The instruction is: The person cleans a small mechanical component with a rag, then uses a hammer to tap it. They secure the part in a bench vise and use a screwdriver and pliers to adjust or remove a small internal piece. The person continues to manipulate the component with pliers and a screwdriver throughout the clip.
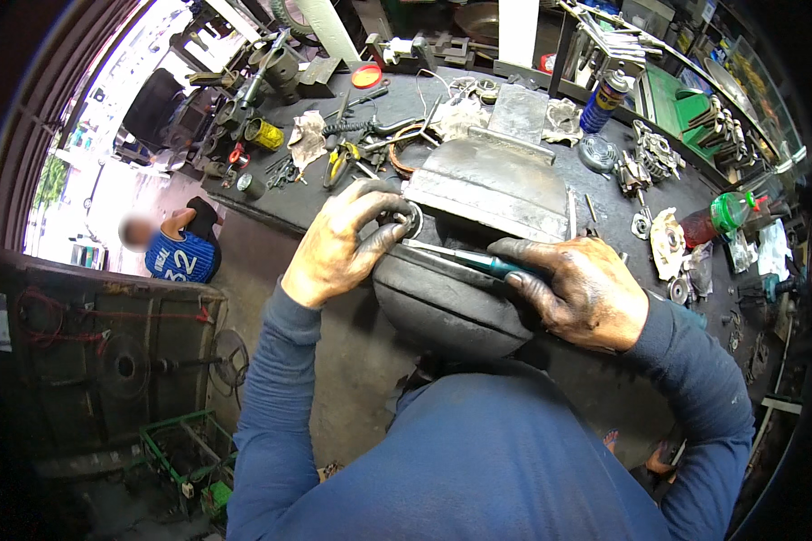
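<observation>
My left hand (pixel 350 236) pinches a small round metal ring (pixel 412 219) between thumb and fingers. A screwdriver (pixel 465 256) with a teal handle lies in my right hand (pixel 586 290), its shaft pointing left toward the ring. Whether the tip touches the ring I cannot tell. Both hands are over what looks like a large bench vise. Its dark rounded near part (pixel 451 311) and grey far part (pixel 487 185) have a gap between them. Dark grease marks the fingers of both hands.
Beyond the vise, the dark bench holds yellow-handled pliers (pixel 341 167), a blue spray can (pixel 604 101), metal engine parts (pixel 654 153) and a green-capped bottle (pixel 731 214). A person in a blue jersey (pixel 182 252) is low at the left. A green metal frame (pixel 176 451) stands lower left.
</observation>
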A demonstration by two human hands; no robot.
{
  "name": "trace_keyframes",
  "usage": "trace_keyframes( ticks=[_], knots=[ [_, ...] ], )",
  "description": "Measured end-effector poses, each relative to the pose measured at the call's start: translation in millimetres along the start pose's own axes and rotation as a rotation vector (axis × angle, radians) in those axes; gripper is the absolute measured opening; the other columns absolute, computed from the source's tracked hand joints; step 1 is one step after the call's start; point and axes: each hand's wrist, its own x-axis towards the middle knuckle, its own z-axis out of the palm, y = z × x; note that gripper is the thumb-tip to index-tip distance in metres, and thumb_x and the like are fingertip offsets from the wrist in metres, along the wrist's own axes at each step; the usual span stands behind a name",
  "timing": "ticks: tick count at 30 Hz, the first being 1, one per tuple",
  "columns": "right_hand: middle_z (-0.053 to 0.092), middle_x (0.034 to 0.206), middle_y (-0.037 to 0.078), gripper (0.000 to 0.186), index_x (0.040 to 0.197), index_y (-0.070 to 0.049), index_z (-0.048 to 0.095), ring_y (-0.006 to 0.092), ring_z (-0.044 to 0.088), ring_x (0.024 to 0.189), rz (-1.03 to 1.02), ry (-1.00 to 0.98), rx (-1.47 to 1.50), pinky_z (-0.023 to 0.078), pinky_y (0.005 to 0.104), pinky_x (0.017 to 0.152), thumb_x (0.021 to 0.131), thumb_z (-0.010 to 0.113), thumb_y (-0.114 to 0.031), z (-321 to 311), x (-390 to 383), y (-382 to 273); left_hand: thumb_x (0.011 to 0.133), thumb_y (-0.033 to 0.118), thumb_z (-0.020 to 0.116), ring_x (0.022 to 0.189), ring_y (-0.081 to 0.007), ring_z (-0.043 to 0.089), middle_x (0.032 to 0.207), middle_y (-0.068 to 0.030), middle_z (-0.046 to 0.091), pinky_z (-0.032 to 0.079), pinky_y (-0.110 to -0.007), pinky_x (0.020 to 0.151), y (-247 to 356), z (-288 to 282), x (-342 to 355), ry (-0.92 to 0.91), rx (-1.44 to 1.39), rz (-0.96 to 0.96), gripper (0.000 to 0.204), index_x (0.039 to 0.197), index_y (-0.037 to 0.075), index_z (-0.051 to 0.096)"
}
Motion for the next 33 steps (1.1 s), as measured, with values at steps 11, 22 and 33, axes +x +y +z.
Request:
trace_keyframes(
  ticks=[11,22,33],
  knots=[
    [0.074,0.101,0.026,0.033,0.129,-0.007,0.072,0.0438,0.073,0.091,0.141,0.048,0.003,0.057,0.0482,0.083,0.101,0.066,-0.022,3,1,-19,0.082,0.003,0.079,0.1,-0.0234,0.068,0.114,-0.0112,0.069,0.056,-0.036,0.092,-17,-19,18,-0.226,-0.128,0.108,0.036,0.116,0.003,0.069],
    [0.073,0.088,0.02,0.038,0.133,-0.016,0.072,0.0391,0.071,0.076,0.205,0.199,-0.278,0.055,0.0472,0.068,0.096,0.07,-0.025,34,-5,-42,0.077,0.007,0.09,0.092,-0.0207,0.07,0.108,-0.0094,0.071,0.058,-0.034,0.085,-32,-14,25,-0.232,-0.168,0.177,0.038,0.109,0.003,0.07],
    [0.054,0.074,0.002,0.078,0.147,-0.03,0.064,0.02,0.061,0.06,0.126,0.526,-0.809,0.048,0.0372,0.053,0.07,0.072,-0.022,106,-30,-46,0.076,0.008,0.088,0.09,-0.0229,0.072,0.1,-0.0102,0.069,0.058,-0.035,0.082,-33,-16,34,-0.242,-0.085,0.262,0.036,0.107,0.003,0.071]
  ],
)
